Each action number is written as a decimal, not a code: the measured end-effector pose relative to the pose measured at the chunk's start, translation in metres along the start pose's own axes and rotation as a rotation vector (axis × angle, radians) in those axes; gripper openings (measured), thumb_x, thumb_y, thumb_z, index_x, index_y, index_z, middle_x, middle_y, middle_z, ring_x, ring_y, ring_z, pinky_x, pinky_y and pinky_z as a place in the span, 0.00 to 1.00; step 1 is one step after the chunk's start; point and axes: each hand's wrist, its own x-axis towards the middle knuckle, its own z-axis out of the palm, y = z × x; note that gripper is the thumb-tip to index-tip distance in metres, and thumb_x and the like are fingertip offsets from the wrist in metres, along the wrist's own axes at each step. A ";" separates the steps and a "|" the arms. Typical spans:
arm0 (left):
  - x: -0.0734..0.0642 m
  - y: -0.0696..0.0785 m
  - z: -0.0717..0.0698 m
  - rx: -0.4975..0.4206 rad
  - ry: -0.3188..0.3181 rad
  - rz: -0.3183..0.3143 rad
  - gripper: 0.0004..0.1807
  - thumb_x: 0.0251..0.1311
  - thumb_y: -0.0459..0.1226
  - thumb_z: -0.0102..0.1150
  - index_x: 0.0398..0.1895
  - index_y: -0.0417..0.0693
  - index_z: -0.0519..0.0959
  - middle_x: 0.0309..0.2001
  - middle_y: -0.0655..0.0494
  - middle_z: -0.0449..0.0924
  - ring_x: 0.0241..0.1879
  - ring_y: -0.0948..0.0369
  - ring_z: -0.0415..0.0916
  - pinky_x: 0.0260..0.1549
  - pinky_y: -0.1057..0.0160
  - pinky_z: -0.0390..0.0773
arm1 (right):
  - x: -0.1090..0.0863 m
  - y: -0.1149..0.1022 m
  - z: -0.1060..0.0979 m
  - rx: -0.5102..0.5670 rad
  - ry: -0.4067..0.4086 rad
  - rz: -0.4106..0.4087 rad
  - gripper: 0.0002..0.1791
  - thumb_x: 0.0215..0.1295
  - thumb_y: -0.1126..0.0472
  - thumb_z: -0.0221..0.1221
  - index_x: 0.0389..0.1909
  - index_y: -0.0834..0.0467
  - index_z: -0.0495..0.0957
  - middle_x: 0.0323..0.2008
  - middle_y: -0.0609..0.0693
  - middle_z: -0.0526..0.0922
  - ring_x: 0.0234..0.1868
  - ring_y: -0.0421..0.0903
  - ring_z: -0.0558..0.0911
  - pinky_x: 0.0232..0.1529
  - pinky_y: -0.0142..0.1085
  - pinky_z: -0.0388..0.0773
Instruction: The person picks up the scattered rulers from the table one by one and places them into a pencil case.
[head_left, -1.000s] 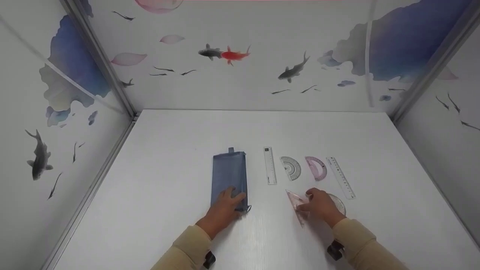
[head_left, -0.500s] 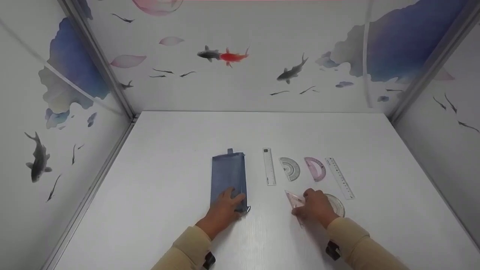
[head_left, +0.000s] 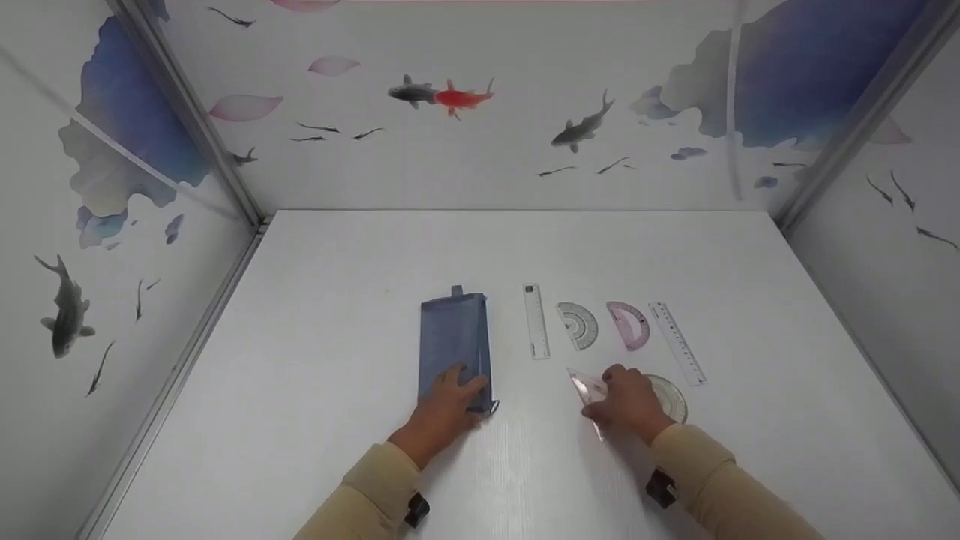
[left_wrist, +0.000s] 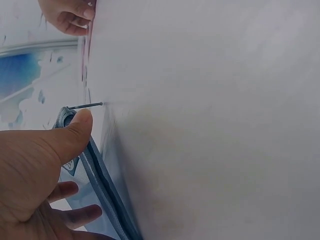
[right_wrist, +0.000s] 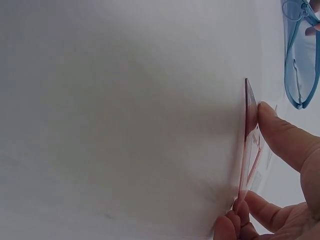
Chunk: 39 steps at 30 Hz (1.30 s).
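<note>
A blue mesh zip pouch (head_left: pixel 454 322) lies at the middle of the white table. My left hand (head_left: pixel 442 405) rests on its near end, fingers spread over it and the thumb (left_wrist: pixel 77 132) at the zipper end, as the left wrist view shows. My right hand (head_left: pixel 628 401) grips a clear pink set square (head_left: pixel 587 384), thumb (right_wrist: pixel 275 127) at one side and curled fingertips (right_wrist: pixel 242 212) at the other. In the right wrist view the set square appears edge-on, close to the table. Part of it is hidden by the hand.
Beyond the right hand lie a clear ruler (head_left: pixel 535 322), a clear protractor (head_left: pixel 579 327), a pink protractor (head_left: pixel 630 326) and a second ruler (head_left: pixel 677 332). A round clear protractor (head_left: pixel 670 396) sits partly under the right wrist. White walls with painted fish enclose the table.
My right thumb has shifted outward to the set square's left edge, and the hand has moved slightly left. My left hand stays on the pouch. The head view has tilted slightly.
</note>
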 end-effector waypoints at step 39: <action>-0.001 -0.002 -0.001 -0.048 -0.008 -0.012 0.31 0.56 0.40 0.69 0.63 0.54 0.69 0.67 0.37 0.56 0.64 0.37 0.60 0.39 0.52 0.81 | 0.007 -0.007 -0.003 0.334 -0.030 0.020 0.22 0.53 0.71 0.63 0.50 0.66 0.70 0.34 0.54 0.78 0.32 0.46 0.76 0.31 0.35 0.74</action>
